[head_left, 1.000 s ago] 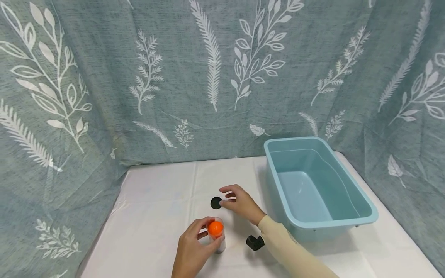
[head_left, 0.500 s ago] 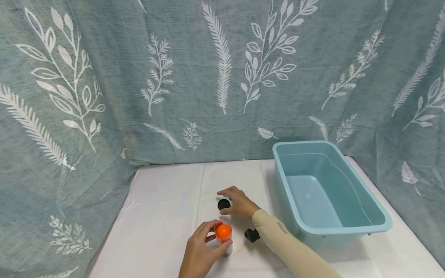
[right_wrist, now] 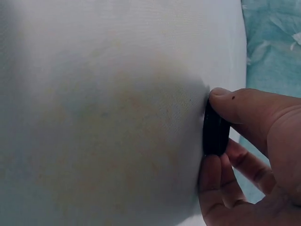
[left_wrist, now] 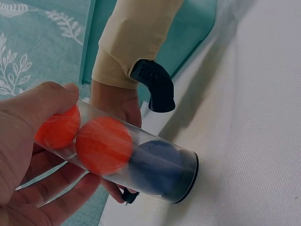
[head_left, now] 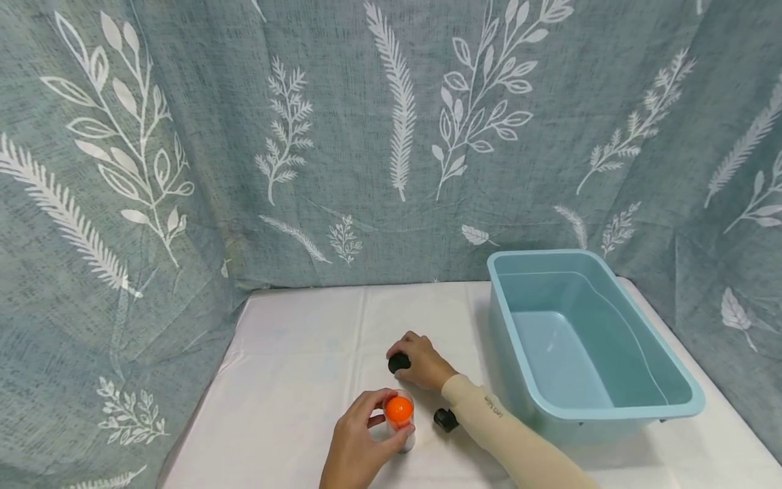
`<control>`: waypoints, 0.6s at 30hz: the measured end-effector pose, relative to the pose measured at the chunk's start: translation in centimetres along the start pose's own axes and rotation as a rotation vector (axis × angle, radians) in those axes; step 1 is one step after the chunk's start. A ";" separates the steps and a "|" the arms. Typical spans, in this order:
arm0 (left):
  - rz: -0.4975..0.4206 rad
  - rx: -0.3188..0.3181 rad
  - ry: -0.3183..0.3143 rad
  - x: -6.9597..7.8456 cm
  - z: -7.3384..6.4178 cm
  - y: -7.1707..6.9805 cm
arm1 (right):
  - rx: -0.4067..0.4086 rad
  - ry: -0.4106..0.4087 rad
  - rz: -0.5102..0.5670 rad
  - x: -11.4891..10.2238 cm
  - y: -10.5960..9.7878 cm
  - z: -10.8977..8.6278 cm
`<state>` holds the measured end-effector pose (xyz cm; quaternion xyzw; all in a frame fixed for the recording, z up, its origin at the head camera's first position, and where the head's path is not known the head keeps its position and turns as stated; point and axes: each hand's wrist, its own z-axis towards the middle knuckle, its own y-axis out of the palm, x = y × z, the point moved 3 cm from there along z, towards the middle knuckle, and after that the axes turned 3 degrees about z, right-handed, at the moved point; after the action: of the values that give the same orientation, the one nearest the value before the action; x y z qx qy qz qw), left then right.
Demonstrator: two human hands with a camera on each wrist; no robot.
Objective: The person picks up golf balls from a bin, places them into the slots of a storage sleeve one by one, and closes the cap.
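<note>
My left hand (head_left: 363,438) grips a clear tube (left_wrist: 188,176) near its top, thumb on one side and fingers on the other. Inside, an orange ball (head_left: 399,410) shows at the top. The left wrist view shows a second orange ball (left_wrist: 104,145) below it and a dark blue ball (left_wrist: 156,167) at the dark-rimmed far end. Just beyond the tube, my right hand (head_left: 426,363) pinches a round black lid (head_left: 399,363) by its edge. In the right wrist view the lid (right_wrist: 216,132) sits between thumb and fingertips, close to the white cloth.
A light blue plastic bin (head_left: 519,353) stands on the right of the white-covered table (head_left: 293,380). Its inside shows no objects. A curved black piece (left_wrist: 157,87) sticks out under the right sleeve. Grey-green leaf-print curtain (head_left: 342,136) hangs behind and at both sides.
My right hand has gone from reaching with spread fingers beside the lid to pinching it. The left hand keeps holding the tube. The head view has shifted slightly.
</note>
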<state>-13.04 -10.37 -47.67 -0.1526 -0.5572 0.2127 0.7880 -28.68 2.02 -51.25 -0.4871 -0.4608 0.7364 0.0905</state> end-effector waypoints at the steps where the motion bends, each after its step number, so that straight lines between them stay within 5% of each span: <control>1: 0.000 -0.001 0.000 0.0 0.0 0.0 | 0.004 -0.001 -0.003 0.0 0.0 0.0; 18: -0.003 0.010 -0.034 -0.1 -0.3 0.4 | 0.098 -0.008 0.239 -1.3 -2.8 -2.6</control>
<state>-12.84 -10.06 -48.11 -0.1445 -0.5696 0.2169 0.7795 -26.83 4.34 -48.52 -0.5306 -0.3633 0.7654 0.0242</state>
